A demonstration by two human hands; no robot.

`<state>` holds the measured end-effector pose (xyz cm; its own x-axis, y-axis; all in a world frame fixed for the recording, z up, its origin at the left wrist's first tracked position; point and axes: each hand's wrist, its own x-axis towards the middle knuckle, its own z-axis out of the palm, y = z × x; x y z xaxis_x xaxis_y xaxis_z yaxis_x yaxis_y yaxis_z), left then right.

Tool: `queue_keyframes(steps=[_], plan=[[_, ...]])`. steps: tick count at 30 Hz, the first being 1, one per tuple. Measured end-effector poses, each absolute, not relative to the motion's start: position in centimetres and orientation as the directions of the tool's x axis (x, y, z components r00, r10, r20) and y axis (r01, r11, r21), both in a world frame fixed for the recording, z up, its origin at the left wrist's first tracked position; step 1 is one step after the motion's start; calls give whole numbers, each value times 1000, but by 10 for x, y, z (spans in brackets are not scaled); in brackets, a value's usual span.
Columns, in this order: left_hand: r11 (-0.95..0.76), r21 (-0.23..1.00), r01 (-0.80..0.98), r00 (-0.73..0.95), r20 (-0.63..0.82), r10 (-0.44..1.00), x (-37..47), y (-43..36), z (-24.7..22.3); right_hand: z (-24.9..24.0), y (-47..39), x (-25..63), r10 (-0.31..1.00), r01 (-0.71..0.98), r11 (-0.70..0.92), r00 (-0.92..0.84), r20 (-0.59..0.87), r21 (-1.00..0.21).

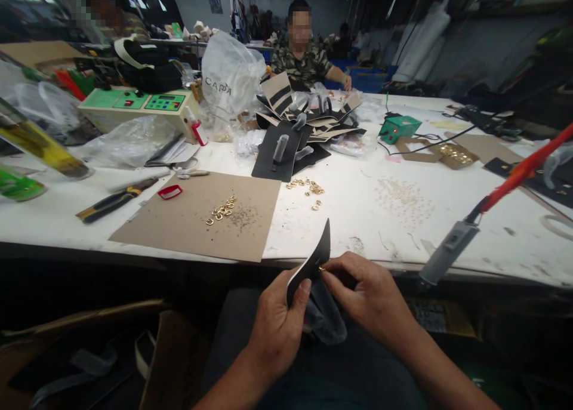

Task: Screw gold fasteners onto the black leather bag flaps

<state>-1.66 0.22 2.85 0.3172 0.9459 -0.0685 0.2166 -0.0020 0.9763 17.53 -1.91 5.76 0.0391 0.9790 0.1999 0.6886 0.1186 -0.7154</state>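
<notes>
Below the table's front edge, my left hand grips a curved black panel with a pale back, thumb on its dark face. My right hand pinches a small gold metal piece against the panel's right side. A strip of translucent plastic wrap hangs under the panel between the hands. On the table, gold rings lie on a brown cardboard sheet beside small dark bits. More gold pieces rest on the white surface, in front of a pile of black panels.
Yellow-handled pliers and a red ring lie at left, near a green control box. A grey tool hangs at right on a red cord. A person sits across the table. An open carton stands lower left.
</notes>
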Motion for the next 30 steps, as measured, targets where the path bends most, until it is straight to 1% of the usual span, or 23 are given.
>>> queue_keyframes(steps=[6,10,12,14,18,20,23,27,30], plan=[[-135,965,227,394,36,918,-17,6,34,62,-12,173,981,737,102,35,188,-668],[-314,932,179,426,214,879,-16,7,26,62,-8,169,979,802,94,34,202,-590],[-355,917,184,426,251,869,-16,6,20,60,-7,165,974,826,93,39,221,-556],[-319,926,202,413,215,885,-15,5,17,56,-7,160,969,821,99,49,242,-562],[-194,960,203,372,108,922,-15,0,16,43,-11,153,948,739,86,146,283,-668],[-137,970,200,348,60,936,-14,-3,16,38,-14,151,927,709,79,207,314,-700],[-95,975,202,320,26,947,-13,-8,16,33,-17,146,889,716,119,232,395,-688],[-71,983,168,331,12,943,-14,-16,16,29,-23,138,834,742,216,198,515,-634],[-90,990,108,352,47,935,-18,-21,17,30,-33,136,834,734,281,132,535,-618]])
